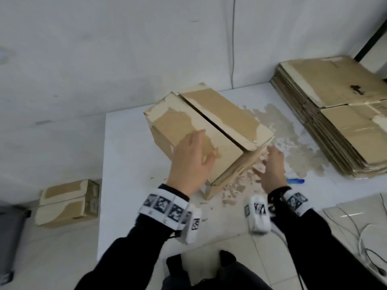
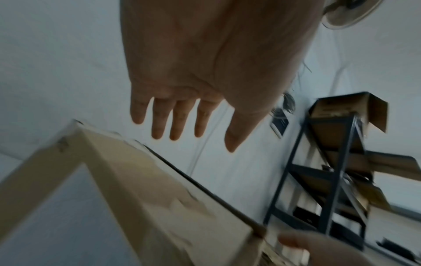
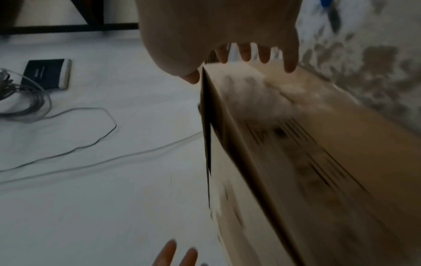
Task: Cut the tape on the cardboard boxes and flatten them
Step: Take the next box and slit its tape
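A brown cardboard box (image 1: 219,114) with torn paper patches stands on the white table (image 1: 129,185). A dark slit runs along the seam between its two top flaps. My left hand (image 1: 192,162) hovers over the near left flap with fingers spread and straight (image 2: 177,122), clear of the box top (image 2: 159,189). My right hand (image 1: 272,166) is at the box's right side, fingers extended (image 3: 264,55) beside the box's wall (image 3: 318,144); contact is unclear. A blue cutter (image 1: 295,181) lies on the table just right of that hand.
A tall stack of flattened boxes (image 1: 339,126) fills the table's right end. Another taped box (image 1: 67,201) sits on the floor at left beside a grey bin (image 1: 10,237). Cables (image 1: 360,233) lie on the floor at right. A black metal shelf (image 2: 330,171) stands behind.
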